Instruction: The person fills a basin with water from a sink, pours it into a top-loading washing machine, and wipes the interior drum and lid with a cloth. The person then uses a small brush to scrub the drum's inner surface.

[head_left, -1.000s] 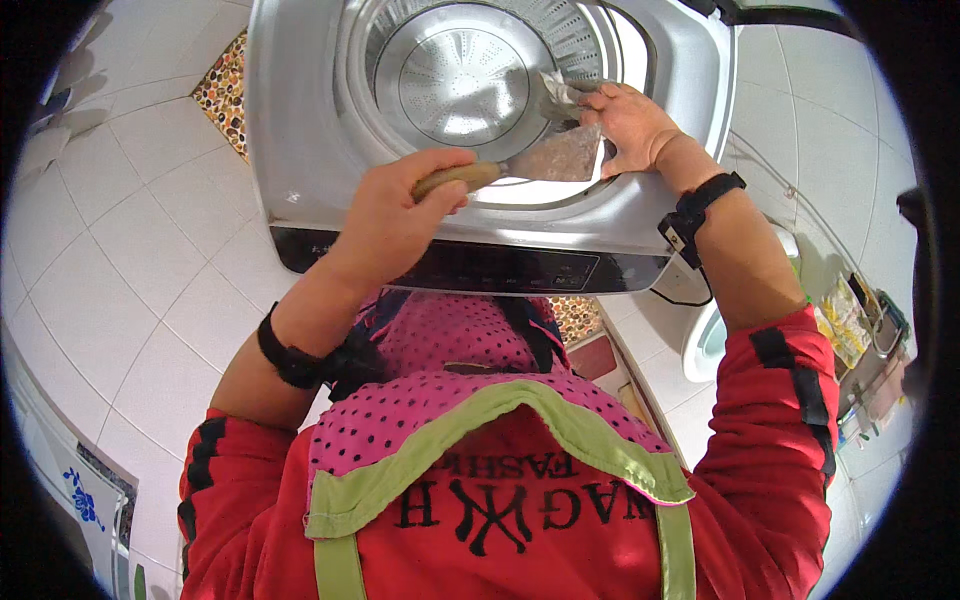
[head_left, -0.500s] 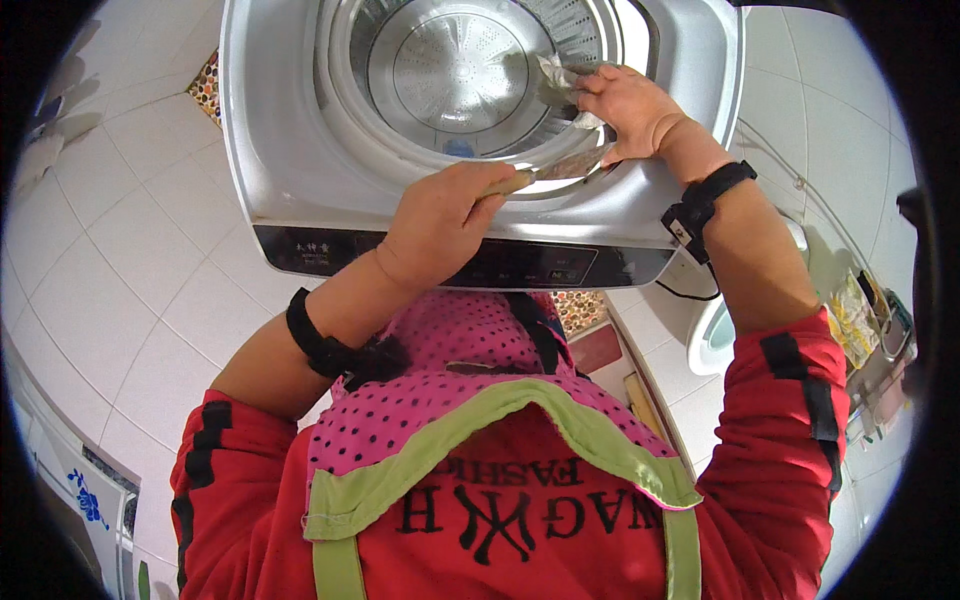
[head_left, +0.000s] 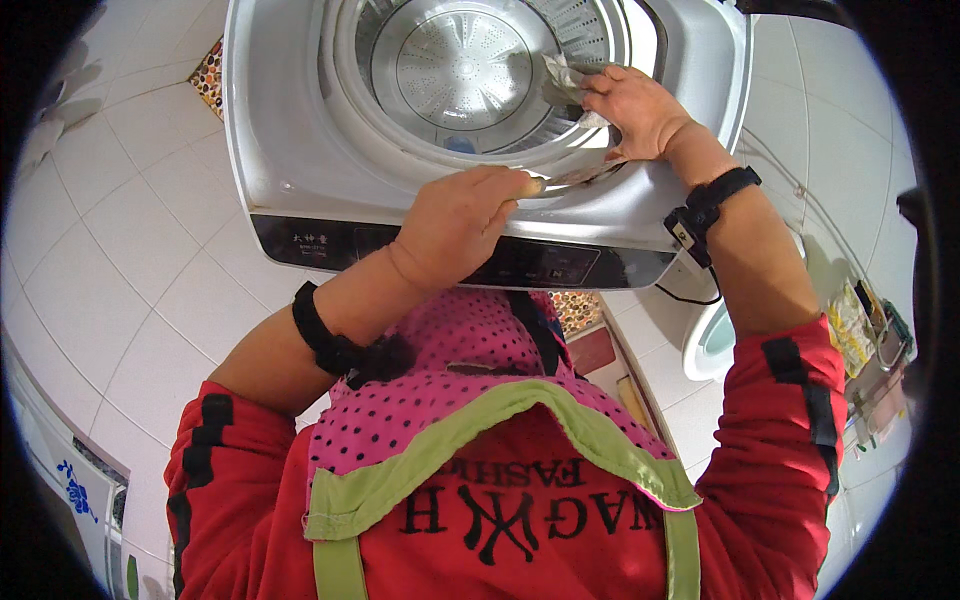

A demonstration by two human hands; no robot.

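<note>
An open top-loading washing machine (head_left: pixel 290 165) stands in front of me, its metal tub (head_left: pixel 463 68) in view. My left hand (head_left: pixel 455 222) is closed round the tan handle of a thin knife-like tool (head_left: pixel 582 176). Its flat, stained blade lies along the near right part of the tub opening's rim, the tip reaching my right thumb. What kind of tool it is, I cannot tell for sure. My right hand (head_left: pixel 640 112) grips a crumpled grey-white cloth (head_left: pixel 563 84) at the tub's right edge. Part of the cloth hangs over the opening, and my fingers hide the rest.
A dark control panel (head_left: pixel 330 243) runs along the machine's near edge. To the right are a pale basin-like fixture (head_left: pixel 708 342), a black cable (head_left: pixel 690 294) and a hose (head_left: pixel 800 185) near the tiled wall. Pale tiles (head_left: pixel 130 270) cover the floor at left.
My left hand has shifted slightly right and down along the rim with the tool, and less of its handle shows. The right hand and cloth have hardly moved.
</note>
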